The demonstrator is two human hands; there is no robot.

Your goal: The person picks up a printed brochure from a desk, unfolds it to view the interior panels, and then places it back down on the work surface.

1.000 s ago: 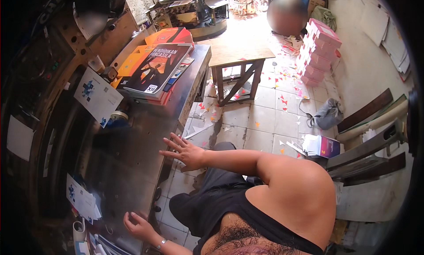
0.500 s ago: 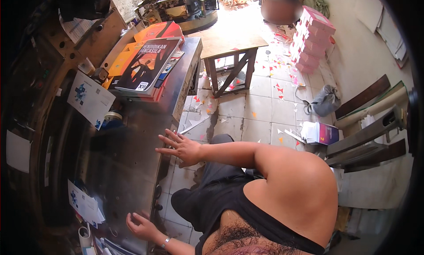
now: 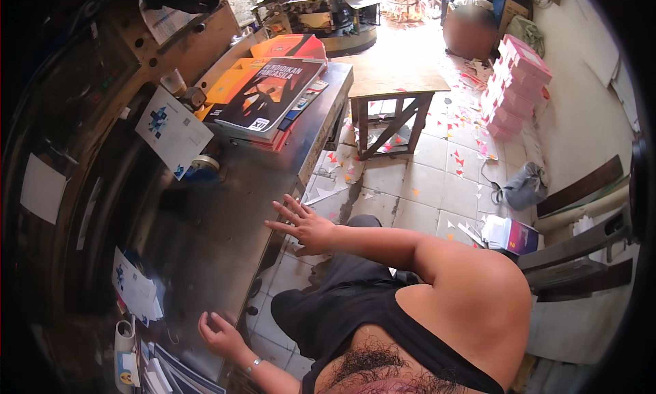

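Observation:
My right hand (image 3: 305, 227) is held with its fingers spread over the long edge of a dark metal-topped table (image 3: 219, 244). It holds nothing; whether the fingertips touch the metal I cannot tell. Lower in the view, my left hand (image 3: 222, 337), with a band (image 3: 254, 363) at the wrist, hovers by the same edge, its fingers loosely curled and apart, with nothing in them. Farther along the tabletop lies a stack of books, topped by a dark-covered book (image 3: 270, 97). A white printed sheet (image 3: 181, 136) and several similar sheets (image 3: 137, 288) are at the table's left side.
A small wooden table (image 3: 400, 80) stands beyond the metal one. Pink stacked bundles (image 3: 512, 87) rise near the right wall, close to another person (image 3: 471, 32). Coloured paper scraps, a grey bag (image 3: 525, 186) and a purple-covered stack (image 3: 512, 235) lie on the tiled floor.
The view has swung, so the table and room appear farther right. Both hands keep nearly the same pose, still empty beside the table edge.

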